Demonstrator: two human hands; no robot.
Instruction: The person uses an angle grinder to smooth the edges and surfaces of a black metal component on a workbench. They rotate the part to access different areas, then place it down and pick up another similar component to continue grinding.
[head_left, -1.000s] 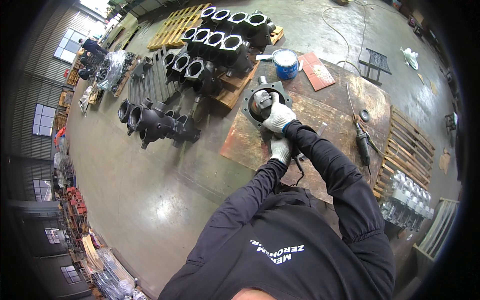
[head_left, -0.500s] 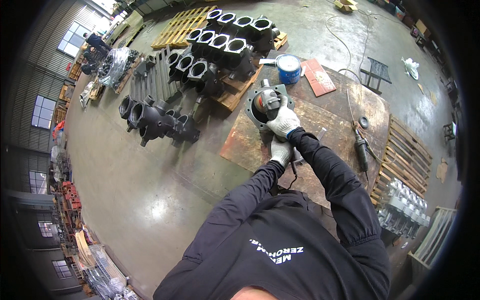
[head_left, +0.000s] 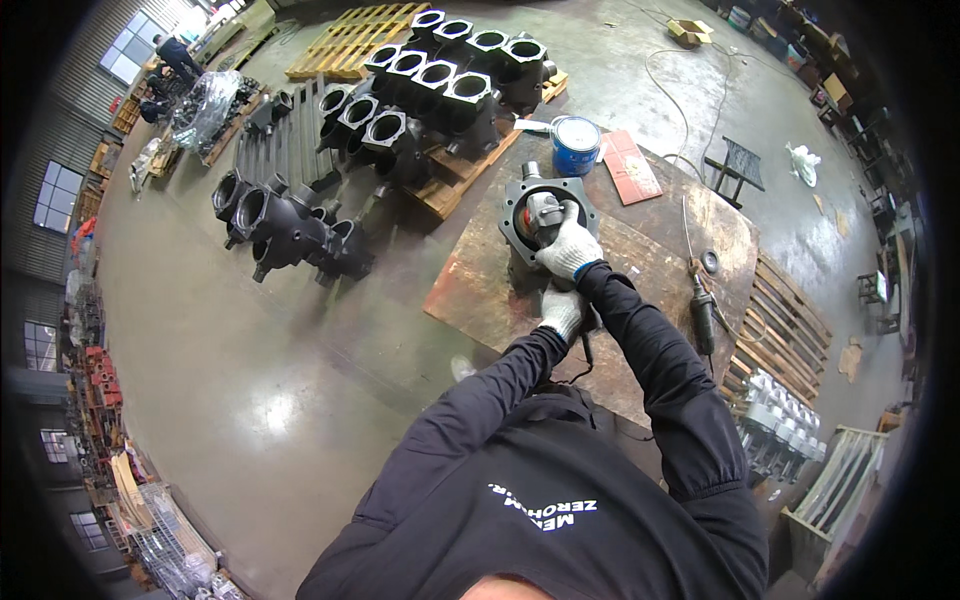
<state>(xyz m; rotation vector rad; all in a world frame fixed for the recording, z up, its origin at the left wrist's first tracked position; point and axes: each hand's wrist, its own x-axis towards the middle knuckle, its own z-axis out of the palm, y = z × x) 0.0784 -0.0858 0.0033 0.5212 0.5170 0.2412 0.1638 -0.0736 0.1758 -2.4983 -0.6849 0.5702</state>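
A grey cast housing with a square, bolt-holed flange (head_left: pixel 508 222) stands on the worktable, its round opening facing up. Inside that opening sits the metal head of an angle grinder (head_left: pixel 543 210); its disc is mostly hidden. My gloved right hand (head_left: pixel 570 246) wraps round the grinder just behind its head. Closer to me, my gloved left hand (head_left: pixel 562 311) is closed round the grinder's rear body, which the hands largely cover. A dark cord (head_left: pixel 587 350) hangs beneath it.
A blue can (head_left: pixel 576 148) and a reddish board (head_left: pixel 630 170) lie beyond the housing on the brown worktable (head_left: pixel 470 285). At right is another corded power tool (head_left: pixel 703 315). Black castings (head_left: pixel 290 235) stand on the left floor; a wooden pallet (head_left: pixel 785 315) lies right.
The whole view has shifted a little, with the surroundings sliding left. Both hands keep their hold on the grinder, whose head has moved slightly within the opening.
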